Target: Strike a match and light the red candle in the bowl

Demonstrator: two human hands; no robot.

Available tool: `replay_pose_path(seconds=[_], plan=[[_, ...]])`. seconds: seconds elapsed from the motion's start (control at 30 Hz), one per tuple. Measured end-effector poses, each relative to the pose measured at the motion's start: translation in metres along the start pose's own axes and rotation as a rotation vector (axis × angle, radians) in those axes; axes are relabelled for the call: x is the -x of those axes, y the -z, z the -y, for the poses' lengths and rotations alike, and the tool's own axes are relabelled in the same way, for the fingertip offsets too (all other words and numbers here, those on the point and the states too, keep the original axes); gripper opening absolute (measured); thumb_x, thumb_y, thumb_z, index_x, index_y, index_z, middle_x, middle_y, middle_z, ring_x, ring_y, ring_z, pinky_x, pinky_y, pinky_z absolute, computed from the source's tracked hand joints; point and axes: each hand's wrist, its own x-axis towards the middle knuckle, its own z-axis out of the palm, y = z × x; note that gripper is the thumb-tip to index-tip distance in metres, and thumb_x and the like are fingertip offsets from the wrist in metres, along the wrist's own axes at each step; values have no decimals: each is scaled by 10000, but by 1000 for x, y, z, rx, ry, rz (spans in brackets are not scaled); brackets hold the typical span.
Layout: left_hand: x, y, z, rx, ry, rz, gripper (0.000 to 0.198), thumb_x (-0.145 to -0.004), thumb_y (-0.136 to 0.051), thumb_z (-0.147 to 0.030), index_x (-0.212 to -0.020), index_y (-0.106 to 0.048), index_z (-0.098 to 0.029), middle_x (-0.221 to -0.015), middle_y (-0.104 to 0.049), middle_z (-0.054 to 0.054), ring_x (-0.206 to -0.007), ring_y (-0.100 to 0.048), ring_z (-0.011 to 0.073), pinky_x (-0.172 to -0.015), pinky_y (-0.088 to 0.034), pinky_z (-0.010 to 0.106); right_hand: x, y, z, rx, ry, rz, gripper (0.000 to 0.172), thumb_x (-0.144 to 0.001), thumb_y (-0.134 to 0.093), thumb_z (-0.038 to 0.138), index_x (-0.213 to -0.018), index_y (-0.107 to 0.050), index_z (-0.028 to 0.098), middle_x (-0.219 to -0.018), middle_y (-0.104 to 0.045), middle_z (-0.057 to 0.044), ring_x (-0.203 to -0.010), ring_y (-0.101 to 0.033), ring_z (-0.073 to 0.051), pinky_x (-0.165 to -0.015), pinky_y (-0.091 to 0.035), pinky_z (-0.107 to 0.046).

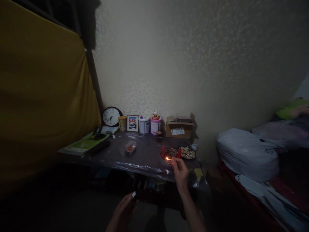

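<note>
My right hand point(180, 172) pinches a burning match point(170, 159) over the near side of a round dish point(166, 162). The flame points left, between two upright red candles. One red candle point(163, 151) stands at the dish's left; the other red candle point(179, 152) is at its right, just beyond my fingers. Dark bits lie in the dish. Lower down, off the table's front edge, my left hand point(123, 207) is closed around a small box point(133, 194) with a pale end, perhaps a matchbox; most of it is hidden.
A second dish point(188, 152) with pale stick-like pieces sits at the right. Plastic covers the table point(145, 164), which carries a clear packet point(130, 147). Along the wall stand a clock point(111, 116), framed picture point(132, 123), tubs and a cardboard box point(180, 131). White bags point(246, 153) lie right.
</note>
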Motion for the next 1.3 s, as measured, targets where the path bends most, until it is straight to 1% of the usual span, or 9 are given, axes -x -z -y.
replay_pose_path(seconds=[0.13,0.2,0.33,0.5,0.7,1.0,1.1,1.3], plan=[[-4,-7,-6,-58,99,-96,305,-508,-749,-445,-761,-698,-281,-1035,-698,67,-1176,-473,349,-989,-353,481,-3,-3,5,-9,-1,3,214,-738,-581,373,-761,-620,165,-727,-663,-41,-680,-614,-179,-659,-491,-302],[-8,-8,-6,-70,109,-122,309,-504,-748,-460,-749,-695,-279,-1000,-707,75,-1167,-478,359,-988,-348,494,-6,-5,7,-12,-13,0,211,-723,-595,373,-739,-618,164,-704,-654,-32,-652,-608,-171,-638,-491,-292],[-12,-2,0,-45,73,-122,330,-510,-736,-485,-766,-694,-281,-1036,-694,77,-1174,-469,362,-993,-335,502,-11,-7,6,-30,-25,6,192,-701,-613,356,-723,-614,165,-669,-639,-20,-635,-600,-165,-615,-488,-280],[-14,1,2,-61,92,-125,346,-494,-739,-497,-765,-693,-286,-1055,-686,79,-1180,-458,376,-988,-331,520,-20,-9,3,-67,-55,17,191,-692,-616,356,-716,-603,167,-639,-622,-7,-597,-590,-159,-570,-491,-274],[-16,-2,-1,-87,115,-139,325,-477,-749,-471,-738,-684,-288,-1040,-692,77,-1197,-439,381,-999,-325,517,-36,-13,-3,-50,-37,-7,210,-672,-610,369,-718,-615,164,-684,-639,-23,-621,-597,-165,-592,-495,-292],[-21,8,4,-66,103,-167,361,-438,-764,-487,-732,-683,-294,-1092,-668,74,-1210,-414,401,-985,-331,547,-49,-27,-18,16,-9,-23,242,-701,-578,396,-739,-631,163,-703,-653,-37,-639,-595,-164,-610,-491,-296],[-22,6,4,-58,113,-165,369,-446,-757,-506,-743,-693,-298,-1054,-685,76,-1197,-430,402,-980,-334,549,-51,-31,-26,34,-10,-35,242,-712,-568,390,-755,-630,160,-714,-654,-40,-640,-602,-166,-603,-490,-295],[-17,-6,4,-66,60,-173,316,-497,-727,-511,-723,-680,-295,-974,-708,64,-1205,-434,363,-1007,-319,514,-56,-35,-35,64,-6,-39,238,-711,-565,395,-735,-627,166,-707,-653,-35,-627,-605,-163,-594,-493,-290]])
